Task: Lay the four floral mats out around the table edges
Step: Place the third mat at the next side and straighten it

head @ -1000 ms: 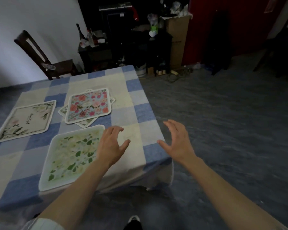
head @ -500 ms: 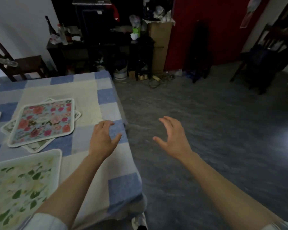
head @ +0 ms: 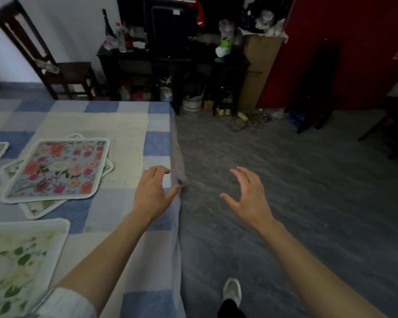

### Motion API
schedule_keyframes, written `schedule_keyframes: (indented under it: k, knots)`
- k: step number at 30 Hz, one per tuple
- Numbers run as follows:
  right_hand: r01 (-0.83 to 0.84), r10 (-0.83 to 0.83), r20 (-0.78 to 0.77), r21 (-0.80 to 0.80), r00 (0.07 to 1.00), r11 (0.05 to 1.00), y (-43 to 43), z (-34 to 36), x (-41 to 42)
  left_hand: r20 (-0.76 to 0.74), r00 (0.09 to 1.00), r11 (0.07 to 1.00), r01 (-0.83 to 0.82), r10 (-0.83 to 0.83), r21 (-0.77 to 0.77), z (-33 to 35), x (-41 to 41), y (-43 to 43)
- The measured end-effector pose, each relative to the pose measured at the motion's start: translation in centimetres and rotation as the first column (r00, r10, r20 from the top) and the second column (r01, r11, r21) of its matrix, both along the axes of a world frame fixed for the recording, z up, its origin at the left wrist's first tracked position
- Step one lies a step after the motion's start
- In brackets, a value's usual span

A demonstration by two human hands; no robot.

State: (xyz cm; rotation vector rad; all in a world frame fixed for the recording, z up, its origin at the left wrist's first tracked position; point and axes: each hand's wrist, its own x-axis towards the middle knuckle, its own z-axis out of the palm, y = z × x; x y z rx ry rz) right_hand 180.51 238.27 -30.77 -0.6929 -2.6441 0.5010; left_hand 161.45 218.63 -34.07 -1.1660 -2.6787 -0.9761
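Head view has swung left since a moment ago, showing more counter [head: 133, 125]. Left hand [head: 153, 193] and right hand [head: 248, 196] stay spread, empty; rose mat [head: 58, 168] unmoved.

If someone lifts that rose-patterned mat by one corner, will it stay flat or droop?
The rose-patterned mat looks thin and soft-edged, so it would probably droop. It lies flat over another mat, so it seems light and should slide off readily. Nothing suggests it is fragile. Both hands are empty, the left hand above the table's edge.
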Motion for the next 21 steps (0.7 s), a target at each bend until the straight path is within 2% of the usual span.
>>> schedule_keyframes:
  k: [5,10,17,21]
  knots:
    - [-0.16,0.16,-0.015,-0.056,0.987,0.985,4.3,-1.6,-4.9,-0.014,0.988,0.986,-0.156,0.156,-0.059,-0.9,-0.8,1.3]
    - [-0.363,0.36,-0.05,-0.092,0.932,0.927,9.8,-1.6,-8.9,0.0,0.926,0.923,-0.375,0.376,-0.091,-0.5,-0.6,5.1]
    - [-0.459,0.452,-0.086,-0.11,0.888,0.881,17.1,-0.5,-11.6,-0.032,0.877,0.868,-0.479,0.479,-0.13,2.0,0.8,10.5]
    - [-0.545,0.538,-0.088,-0.1,0.838,0.832,17.7,-0.2,-13.9,-0.076,0.833,0.831,-0.553,0.548,-0.068,3.5,-0.2,10.1]
